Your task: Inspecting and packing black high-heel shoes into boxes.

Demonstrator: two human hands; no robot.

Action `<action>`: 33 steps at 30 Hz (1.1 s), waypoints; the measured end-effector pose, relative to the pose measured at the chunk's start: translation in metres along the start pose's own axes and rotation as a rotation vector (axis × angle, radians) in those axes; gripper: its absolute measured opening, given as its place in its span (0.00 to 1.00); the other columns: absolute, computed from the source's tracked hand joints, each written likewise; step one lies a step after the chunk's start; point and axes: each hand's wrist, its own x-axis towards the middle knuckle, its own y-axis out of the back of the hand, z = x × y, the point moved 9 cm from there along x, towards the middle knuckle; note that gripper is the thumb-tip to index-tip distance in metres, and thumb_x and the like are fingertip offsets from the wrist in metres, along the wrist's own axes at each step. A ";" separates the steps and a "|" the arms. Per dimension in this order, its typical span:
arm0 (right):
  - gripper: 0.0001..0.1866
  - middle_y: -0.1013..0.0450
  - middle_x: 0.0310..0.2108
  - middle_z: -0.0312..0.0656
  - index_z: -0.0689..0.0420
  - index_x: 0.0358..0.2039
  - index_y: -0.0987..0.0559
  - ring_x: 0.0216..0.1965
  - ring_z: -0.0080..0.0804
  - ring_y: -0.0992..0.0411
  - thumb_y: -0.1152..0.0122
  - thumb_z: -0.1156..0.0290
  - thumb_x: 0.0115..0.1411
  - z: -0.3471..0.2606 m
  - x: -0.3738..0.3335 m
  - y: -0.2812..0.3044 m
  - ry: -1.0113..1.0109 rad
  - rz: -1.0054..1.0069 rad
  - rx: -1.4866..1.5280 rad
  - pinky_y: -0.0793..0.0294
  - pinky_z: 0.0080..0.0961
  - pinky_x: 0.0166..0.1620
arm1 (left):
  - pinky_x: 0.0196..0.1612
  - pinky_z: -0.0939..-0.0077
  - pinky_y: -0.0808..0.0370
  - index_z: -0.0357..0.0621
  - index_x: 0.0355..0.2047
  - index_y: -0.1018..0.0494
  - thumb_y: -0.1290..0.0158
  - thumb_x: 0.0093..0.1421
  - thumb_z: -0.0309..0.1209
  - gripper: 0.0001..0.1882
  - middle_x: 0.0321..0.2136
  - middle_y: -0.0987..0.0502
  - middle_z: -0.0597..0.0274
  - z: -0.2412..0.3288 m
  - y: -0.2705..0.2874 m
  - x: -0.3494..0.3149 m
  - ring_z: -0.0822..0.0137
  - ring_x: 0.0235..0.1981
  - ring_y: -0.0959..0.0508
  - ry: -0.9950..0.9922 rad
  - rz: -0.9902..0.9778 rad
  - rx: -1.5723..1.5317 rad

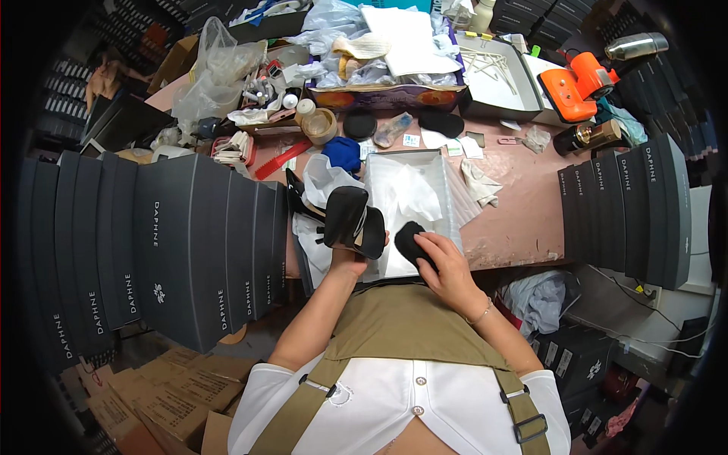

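Observation:
My left hand (350,262) is closed around a black shoe (346,214) from below, holding it up over the table's near side. Most of its fingers are hidden behind the shoe. In my right hand (447,265) is a soft black pad (410,241), gripped by its edge, a short way right of the shoe and not touching it. Beneath both hands lies an open shoe box (452,230) with white tissue paper (414,193) in it. More white paper (326,173) and another dark shoe (297,193) are left of the held one.
Stacks of dark shoe boxes (182,250) wall in the left side, and more boxes (637,220) stand at the right. At the back are a carton of plastic bags (387,97), an orange tool (572,87), a blue cloth (342,154) and a red comb-like strip (283,161).

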 end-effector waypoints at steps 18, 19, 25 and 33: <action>0.16 0.30 0.43 0.51 0.62 0.44 0.24 0.44 0.48 0.29 0.47 0.76 0.53 -0.014 0.031 -0.048 -0.039 -0.273 0.111 0.29 0.31 0.45 | 0.36 0.77 0.28 0.41 0.37 0.27 0.50 0.62 0.38 0.12 0.32 0.23 0.62 0.016 -0.047 -0.004 0.67 0.38 0.23 -0.120 -0.197 0.756; 0.16 0.30 0.43 0.50 0.62 0.44 0.24 0.43 0.49 0.30 0.47 0.75 0.54 -0.001 0.025 -0.058 -0.133 -0.378 0.051 0.29 0.31 0.45 | 0.39 0.76 0.27 0.41 0.39 0.27 0.51 0.64 0.39 0.13 0.33 0.23 0.62 0.011 -0.023 0.004 0.68 0.38 0.23 -0.016 -0.116 0.713; 0.18 0.29 0.45 0.50 0.64 0.45 0.25 0.47 0.45 0.30 0.50 0.77 0.53 0.092 0.009 0.054 -0.173 0.016 0.219 0.33 0.32 0.53 | 0.51 0.31 0.33 0.37 0.46 0.32 0.58 0.62 0.50 0.26 0.43 0.27 0.40 -0.036 -0.023 0.001 0.35 0.47 0.28 0.322 0.086 0.121; 0.42 0.44 0.62 0.55 0.57 0.66 0.49 0.60 0.47 0.39 0.39 0.63 0.56 0.057 0.056 0.026 -0.016 -0.137 0.397 0.41 0.36 0.60 | 0.47 0.41 0.27 0.47 0.51 0.32 0.62 0.63 0.56 0.29 0.45 0.25 0.51 -0.111 -0.055 -0.019 0.52 0.47 0.25 0.529 -0.031 0.224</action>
